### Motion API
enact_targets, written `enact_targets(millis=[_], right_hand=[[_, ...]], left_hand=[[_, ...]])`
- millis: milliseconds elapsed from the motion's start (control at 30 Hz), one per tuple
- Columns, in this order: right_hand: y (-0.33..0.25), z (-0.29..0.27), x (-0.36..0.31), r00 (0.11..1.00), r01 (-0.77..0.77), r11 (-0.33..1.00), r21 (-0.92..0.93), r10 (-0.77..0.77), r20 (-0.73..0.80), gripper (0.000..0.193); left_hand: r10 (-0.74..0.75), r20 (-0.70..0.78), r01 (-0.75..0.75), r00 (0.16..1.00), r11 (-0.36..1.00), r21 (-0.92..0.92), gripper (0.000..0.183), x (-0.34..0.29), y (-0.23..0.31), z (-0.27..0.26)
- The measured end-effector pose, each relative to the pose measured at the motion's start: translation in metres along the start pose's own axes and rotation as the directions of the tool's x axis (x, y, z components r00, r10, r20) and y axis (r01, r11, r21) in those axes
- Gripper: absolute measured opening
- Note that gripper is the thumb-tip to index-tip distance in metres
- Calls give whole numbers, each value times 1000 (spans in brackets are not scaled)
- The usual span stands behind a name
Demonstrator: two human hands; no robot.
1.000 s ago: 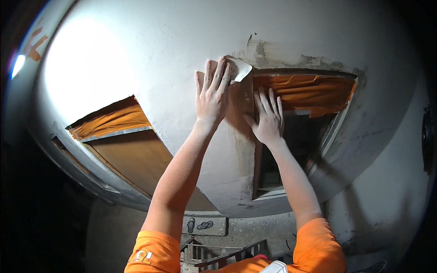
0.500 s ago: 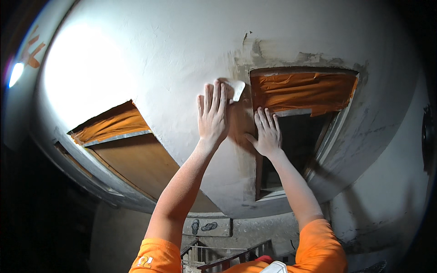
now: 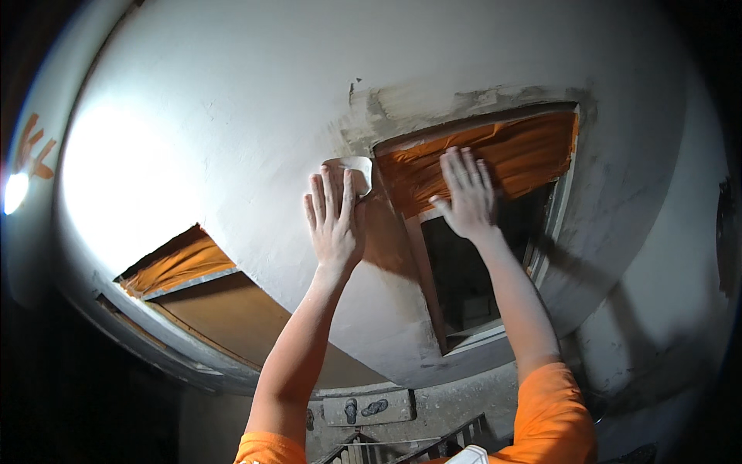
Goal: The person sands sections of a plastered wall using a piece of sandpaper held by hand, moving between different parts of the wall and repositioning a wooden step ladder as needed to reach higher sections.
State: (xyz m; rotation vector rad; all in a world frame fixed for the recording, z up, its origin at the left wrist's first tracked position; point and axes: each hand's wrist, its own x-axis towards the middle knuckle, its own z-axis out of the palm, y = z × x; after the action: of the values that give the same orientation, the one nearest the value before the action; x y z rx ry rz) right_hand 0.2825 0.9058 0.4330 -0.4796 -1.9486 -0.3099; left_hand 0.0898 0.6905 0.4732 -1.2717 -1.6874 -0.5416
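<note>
My left hand [image 3: 338, 232] lies with straight fingers over a small white sheet [image 3: 360, 175], likely sandpaper, pressing it against the pale wall [image 3: 263, 147]. The sheet is beside the upper left corner of a window opening; part of it is hidden under the fingers. My right hand [image 3: 471, 203] has its fingers apart and holds nothing. It is in front of the orange covering [image 3: 533, 151] across the top of that window; whether it touches the covering I cannot tell.
Grey patches [image 3: 386, 108] edge the window's top. A second opening with an orange covering [image 3: 182, 263] and a brown panel [image 3: 232, 309] is at left. Bright light [image 3: 131, 170] hits the wall. Below are dark sandals [image 3: 375, 407] and a slatted wooden frame [image 3: 448, 445].
My right hand has moved up from the window's left edge to the orange covering. My left hand keeps the sheet near the window corner. The view has shifted, putting the window further left.
</note>
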Motion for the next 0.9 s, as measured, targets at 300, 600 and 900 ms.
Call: enact_targets(millis=[300, 600, 900], right_hand=[[-23, -1, -6, 948, -299, 954, 24, 300, -109, 91], [32, -19, -38, 965, -261, 965, -38, 261, -19, 86], [-19, -5, 7, 999, 15, 986, 166, -21, 39, 87]], left_hand=[[-21, -22, 21, 1000, 1000, 1, 66, 8, 29, 17], [-12, -142, 17, 990, 999, 36, 64, 47, 18, 1], [90, -158, -85, 983, 996, 38, 62, 89, 25, -15]])
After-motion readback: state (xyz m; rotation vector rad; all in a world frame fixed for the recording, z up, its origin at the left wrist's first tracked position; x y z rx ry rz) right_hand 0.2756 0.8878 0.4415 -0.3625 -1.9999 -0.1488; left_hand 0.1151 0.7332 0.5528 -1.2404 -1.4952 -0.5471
